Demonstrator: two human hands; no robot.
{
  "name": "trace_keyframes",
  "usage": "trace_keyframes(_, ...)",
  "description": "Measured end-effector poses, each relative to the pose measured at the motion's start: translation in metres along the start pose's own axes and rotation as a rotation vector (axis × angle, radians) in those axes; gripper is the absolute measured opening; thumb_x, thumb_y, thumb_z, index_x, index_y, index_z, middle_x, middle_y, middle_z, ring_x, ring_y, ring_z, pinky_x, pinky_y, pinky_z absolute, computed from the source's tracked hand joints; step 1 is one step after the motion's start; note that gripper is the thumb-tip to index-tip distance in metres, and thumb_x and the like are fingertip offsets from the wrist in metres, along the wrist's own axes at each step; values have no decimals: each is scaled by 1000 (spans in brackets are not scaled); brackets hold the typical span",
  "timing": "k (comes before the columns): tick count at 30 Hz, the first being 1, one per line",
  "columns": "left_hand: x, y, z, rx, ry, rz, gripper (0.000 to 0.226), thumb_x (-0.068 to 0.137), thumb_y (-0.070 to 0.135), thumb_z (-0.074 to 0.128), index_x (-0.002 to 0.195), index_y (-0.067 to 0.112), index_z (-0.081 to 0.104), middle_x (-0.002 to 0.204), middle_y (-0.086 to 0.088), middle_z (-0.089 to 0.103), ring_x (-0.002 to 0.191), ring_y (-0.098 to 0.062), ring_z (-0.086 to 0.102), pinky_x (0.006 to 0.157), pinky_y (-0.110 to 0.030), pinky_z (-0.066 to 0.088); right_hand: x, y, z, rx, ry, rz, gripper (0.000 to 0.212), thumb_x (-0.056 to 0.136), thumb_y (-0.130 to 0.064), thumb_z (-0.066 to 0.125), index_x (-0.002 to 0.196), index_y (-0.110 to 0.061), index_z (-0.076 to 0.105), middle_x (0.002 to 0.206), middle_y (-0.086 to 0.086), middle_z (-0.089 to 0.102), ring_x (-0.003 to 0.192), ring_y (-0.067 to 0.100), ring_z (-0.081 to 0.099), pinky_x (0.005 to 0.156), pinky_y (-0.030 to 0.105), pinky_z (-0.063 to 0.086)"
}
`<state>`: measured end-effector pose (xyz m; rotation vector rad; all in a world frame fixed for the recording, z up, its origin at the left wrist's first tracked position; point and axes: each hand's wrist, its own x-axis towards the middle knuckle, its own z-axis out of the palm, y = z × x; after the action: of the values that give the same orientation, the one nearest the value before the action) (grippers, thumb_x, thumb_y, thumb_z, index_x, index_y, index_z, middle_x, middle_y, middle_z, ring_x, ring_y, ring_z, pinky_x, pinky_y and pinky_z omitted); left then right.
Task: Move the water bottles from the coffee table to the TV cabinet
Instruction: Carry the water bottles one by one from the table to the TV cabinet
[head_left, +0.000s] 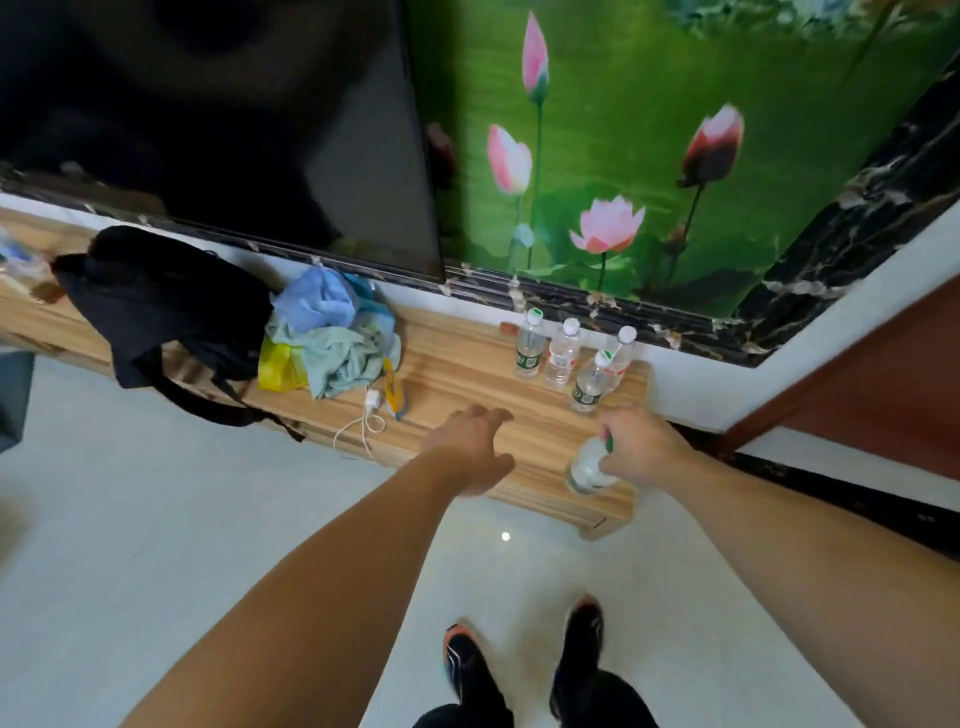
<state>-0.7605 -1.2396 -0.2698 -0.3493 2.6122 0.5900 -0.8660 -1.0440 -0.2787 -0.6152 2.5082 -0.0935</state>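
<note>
Right hand (644, 447) gripped a near-upright water bottle (587, 467) at the TV cabinet's (457, 364) front right corner, four bottles (563, 358) behind it; left hand (475, 447) spread, empty.

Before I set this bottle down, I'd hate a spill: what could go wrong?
The bottle in your right hand is near the front edge of the cabinet; set there, it might tip off. Pushed further back, it could knock over the nearest standing bottle.
</note>
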Motion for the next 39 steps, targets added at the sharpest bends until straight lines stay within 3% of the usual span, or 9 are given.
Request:
trace_keyframes(6,65,-9,-12,35,-55,-125,62,90,38,50,146,33,24,149,0,35,126,-27,44,96,-41,42,117,-2,-1,21,-98,-94,17,81,-4,62,97,-10,61,109,12,57,95,29,59,76,38,51)
trace_keyframes(10,116,-6,-16,14,-61,-153,63,90,38,50,146,33,23,152,2,32,132,-24,38,101,-41,38,175,5,6,35,-139,-126,28,85,-4,56,113,-6,57,122,16,50,106,34,56,84,38,48)
trace_keyframes(14,170,-2,-13,-59,9,-168,64,88,37,53,146,31,26,150,0,35,134,-24,35,105,-41,36,221,14,9,96,-125,-114,29,86,-4,54,115,-6,54,128,16,42,106,37,56,90,41,49)
trace_keyframes(19,203,5,17,-118,-26,-200,63,87,39,52,144,35,27,149,1,36,133,-22,36,104,-42,37,270,28,35,116,-163,-100,28,86,-5,56,114,-5,56,129,15,42,105,38,57,90,44,49)
trace_keyframes(25,198,-7,40,-172,-46,-260,62,88,39,53,144,34,27,149,1,35,132,-22,37,106,-44,36,284,51,60,171,-169,-107,23,85,-6,57,108,-7,57,128,16,43,102,38,56,88,43,48)
trace_keyframes(33,176,-11,37,-204,44,-312,63,87,40,55,144,34,29,147,2,38,131,-22,38,103,-43,39,270,42,40,64,-215,-111,63,86,-30,63,141,-19,35,147,7,30,128,32,47,95,45,47)
trace_keyframes(39,117,-5,38,-211,127,-355,62,87,40,54,143,34,30,148,2,36,131,-22,36,101,-40,38,224,31,23,6,-147,-170,66,88,-30,61,145,-23,29,150,9,28,129,34,46,91,41,46)
